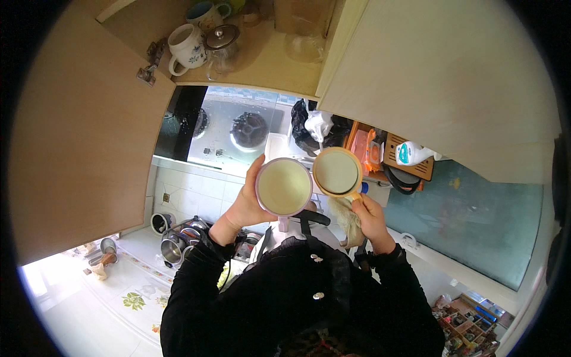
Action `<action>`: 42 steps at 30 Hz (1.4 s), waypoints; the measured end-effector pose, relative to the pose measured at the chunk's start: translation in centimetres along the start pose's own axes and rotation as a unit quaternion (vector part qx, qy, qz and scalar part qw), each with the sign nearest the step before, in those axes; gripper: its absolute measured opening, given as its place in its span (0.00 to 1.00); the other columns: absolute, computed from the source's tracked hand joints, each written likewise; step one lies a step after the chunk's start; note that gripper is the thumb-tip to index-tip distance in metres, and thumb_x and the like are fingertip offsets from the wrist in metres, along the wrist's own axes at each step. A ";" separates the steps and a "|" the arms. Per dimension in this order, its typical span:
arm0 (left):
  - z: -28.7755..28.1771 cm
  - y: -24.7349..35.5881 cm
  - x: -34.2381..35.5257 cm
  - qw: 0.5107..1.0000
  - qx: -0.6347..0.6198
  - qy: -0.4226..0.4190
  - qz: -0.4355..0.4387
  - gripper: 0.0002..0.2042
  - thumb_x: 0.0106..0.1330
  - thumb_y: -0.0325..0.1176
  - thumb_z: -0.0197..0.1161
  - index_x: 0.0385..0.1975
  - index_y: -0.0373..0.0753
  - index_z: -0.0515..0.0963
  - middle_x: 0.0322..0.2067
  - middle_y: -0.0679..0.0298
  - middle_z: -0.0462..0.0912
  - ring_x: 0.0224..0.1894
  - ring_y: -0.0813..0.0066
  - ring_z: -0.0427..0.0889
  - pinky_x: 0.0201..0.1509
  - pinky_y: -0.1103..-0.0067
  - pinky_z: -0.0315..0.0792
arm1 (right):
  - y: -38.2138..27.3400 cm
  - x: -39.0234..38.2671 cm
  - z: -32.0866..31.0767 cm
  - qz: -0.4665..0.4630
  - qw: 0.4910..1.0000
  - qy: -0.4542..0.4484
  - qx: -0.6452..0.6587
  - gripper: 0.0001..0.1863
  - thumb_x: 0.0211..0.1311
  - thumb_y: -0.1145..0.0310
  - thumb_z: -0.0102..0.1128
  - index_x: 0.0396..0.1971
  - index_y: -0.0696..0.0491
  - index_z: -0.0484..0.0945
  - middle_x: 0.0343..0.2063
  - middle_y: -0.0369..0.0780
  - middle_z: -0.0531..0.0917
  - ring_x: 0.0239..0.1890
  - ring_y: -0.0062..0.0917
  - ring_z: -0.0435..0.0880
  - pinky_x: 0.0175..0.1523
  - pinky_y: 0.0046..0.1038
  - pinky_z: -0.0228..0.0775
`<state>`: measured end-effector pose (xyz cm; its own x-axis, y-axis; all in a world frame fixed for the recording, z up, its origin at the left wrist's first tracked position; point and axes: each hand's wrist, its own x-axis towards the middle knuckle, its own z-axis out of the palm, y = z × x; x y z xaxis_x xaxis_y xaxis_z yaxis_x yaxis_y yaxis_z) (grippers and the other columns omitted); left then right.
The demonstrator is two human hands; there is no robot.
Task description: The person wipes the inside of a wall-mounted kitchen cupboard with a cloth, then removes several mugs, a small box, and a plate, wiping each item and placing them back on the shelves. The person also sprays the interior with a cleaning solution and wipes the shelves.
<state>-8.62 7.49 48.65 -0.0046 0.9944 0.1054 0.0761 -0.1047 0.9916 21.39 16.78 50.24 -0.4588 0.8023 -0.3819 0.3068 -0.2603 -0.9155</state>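
Observation:
My left hand [245,205] is wrapped round the side of a pale mug [284,187] with a pinkish-white rim, its opening facing up toward me. The handle of that mug points down toward my body. Beside it, almost rim to rim, is a yellow-rimmed mug [337,171] with a whitish inside. My right hand [372,221] grips its yellow handle. A beige cloth [345,221] hangs below the yellow mug, against my right hand; whether the fingers also hold it I cannot tell.
An open cupboard above holds a flowered white mug [187,47] and a lidded glass cup [222,44]; its doors [89,137] stand open on both sides. Behind the mugs are a gas hob [248,131], a black bag [304,134] and a white spray bottle [411,153]. Metal pots [172,249] sit at left.

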 end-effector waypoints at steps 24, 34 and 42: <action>-8.9 2.2 19.6 0.949 0.110 0.261 0.139 0.57 0.36 0.28 0.79 0.68 0.39 0.45 0.59 0.52 0.67 0.61 0.60 0.70 0.65 0.70 0.66 | -1.3 -1.4 -1.5 -0.087 0.994 -0.063 -0.017 0.18 0.64 0.65 0.53 0.49 0.61 0.76 0.38 0.36 0.80 0.40 0.20 0.76 0.47 0.23 0.67; -9.0 6.3 14.3 0.971 0.054 0.177 0.149 0.61 0.32 0.38 0.84 0.69 0.40 0.48 0.63 0.55 0.65 0.66 0.62 0.64 0.70 0.67 0.58 | -3.3 -0.9 -2.7 -0.107 0.990 -0.072 -0.055 0.19 0.66 0.67 0.52 0.51 0.63 0.75 0.37 0.32 0.79 0.38 0.14 0.74 0.44 0.19 0.66; -10.4 14.7 9.3 0.971 -0.019 0.168 0.168 0.68 0.23 0.55 0.85 0.70 0.38 0.50 0.64 0.55 0.64 0.66 0.60 0.65 0.68 0.65 0.61 | -9.3 -0.4 -2.3 -0.149 0.979 -0.132 0.041 0.21 0.67 0.60 0.56 0.50 0.61 0.76 0.38 0.36 0.81 0.38 0.18 0.77 0.45 0.21 0.69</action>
<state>-17.94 15.07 64.97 -0.3121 0.8440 0.4362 0.0929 -0.4299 0.8981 20.67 20.12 59.17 -0.7204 0.6854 -0.1061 0.0637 -0.0870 -0.9942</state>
